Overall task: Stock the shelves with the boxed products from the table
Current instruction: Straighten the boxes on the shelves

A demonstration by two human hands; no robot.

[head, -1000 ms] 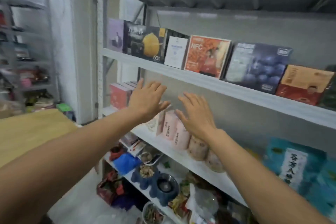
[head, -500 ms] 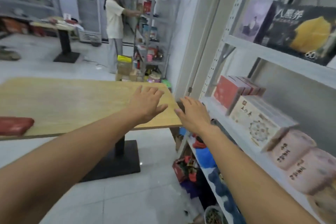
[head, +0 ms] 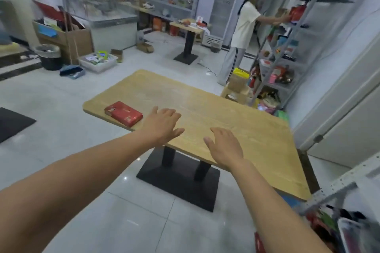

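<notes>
A flat red box [head: 123, 113] lies near the left corner of the wooden table [head: 216, 113]. My left hand [head: 161, 124] hovers over the table's near edge just right of the box, fingers spread and empty. My right hand [head: 225, 145] is stretched out beside it over the table's near side, also spread and empty. Only a corner of the shelf unit [head: 337, 187] that holds the stocked boxes shows at the lower right.
A person [head: 240, 35] in a white shirt works at another metal shelf rack [head: 287, 43] behind the table. Cardboard boxes [head: 236, 86] sit on the floor by that rack. A second small table [head: 189, 26], a counter and a bin [head: 49, 56] stand farther back.
My view has swung left from the shelves to the table. Both hands stayed spread and empty and now reach over the table, with the red box fully in view.
</notes>
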